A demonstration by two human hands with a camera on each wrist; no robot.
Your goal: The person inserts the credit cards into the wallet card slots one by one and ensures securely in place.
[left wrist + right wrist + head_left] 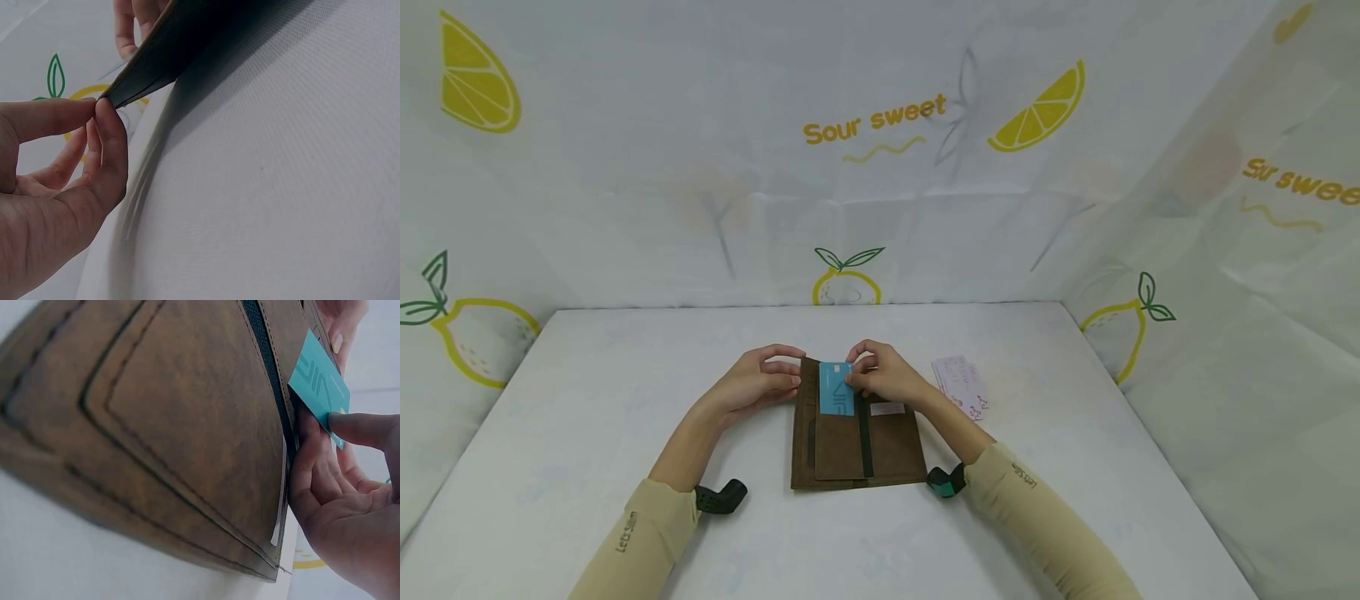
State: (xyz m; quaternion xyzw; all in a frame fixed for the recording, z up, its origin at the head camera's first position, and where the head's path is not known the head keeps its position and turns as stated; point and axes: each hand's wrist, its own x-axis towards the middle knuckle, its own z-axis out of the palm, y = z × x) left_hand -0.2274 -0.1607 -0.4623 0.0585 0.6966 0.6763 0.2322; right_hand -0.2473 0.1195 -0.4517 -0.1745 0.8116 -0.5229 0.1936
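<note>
Over the wallet (838, 454) my left hand (754, 381) pinches, my right hand (889, 375) pinches a chip card (835, 393) lengthwise, chip end (836, 367) pointing away.

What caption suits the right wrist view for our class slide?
The right hand pinches a turquoise card over an open brown wallet.

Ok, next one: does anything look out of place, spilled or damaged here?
Nothing looks spilled or damaged. The only untidy spot is the pale pink cards to the right of the brown wallet: they lie in a loose pile with their edges not lined up. The blue card is pinched by the right hand, so its position isn't odd.
</note>
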